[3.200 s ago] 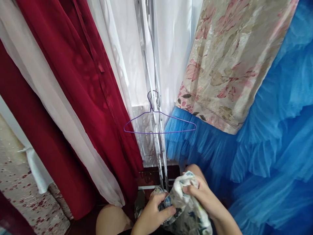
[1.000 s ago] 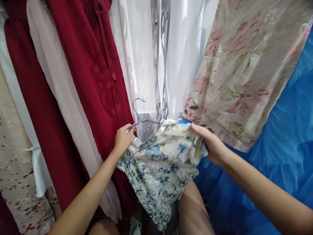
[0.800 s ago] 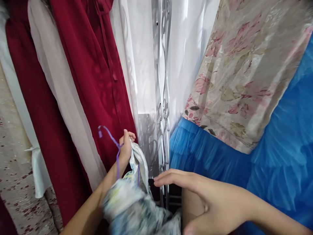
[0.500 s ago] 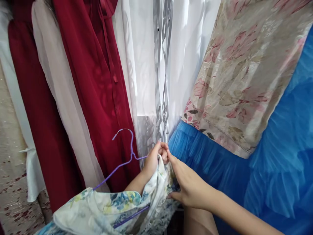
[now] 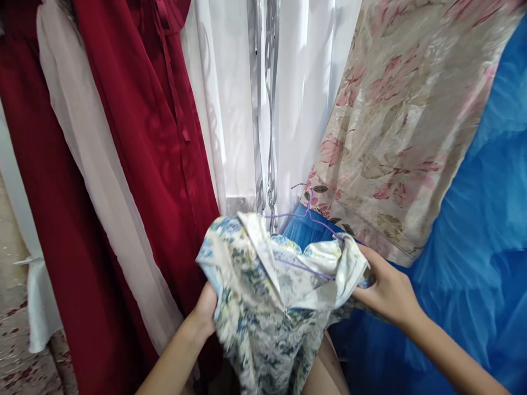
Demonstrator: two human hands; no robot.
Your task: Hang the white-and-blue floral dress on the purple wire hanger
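Observation:
A white garment with a blue and yellow flower print (image 5: 267,307) hangs spread between my two hands. A thin purple wire hanger (image 5: 308,219) sits inside its neck, with the hook sticking up above the collar. My left hand (image 5: 205,310) grips the garment's left shoulder, its fingers mostly hidden behind the cloth. At the right shoulder, my right hand (image 5: 385,291) is closed on the fabric.
Dark red dresses (image 5: 135,137) and a pale sheer one (image 5: 82,148) hang at the left. White curtain and a silver metal grille (image 5: 263,104) are straight ahead. A beige floral dress (image 5: 395,120) and a blue tulle skirt (image 5: 473,247) hang at the right.
The garment went from bunched low at my left to spread out on the hanger in front of me. My hands moved apart to its two shoulders, and the hanger hook swung right.

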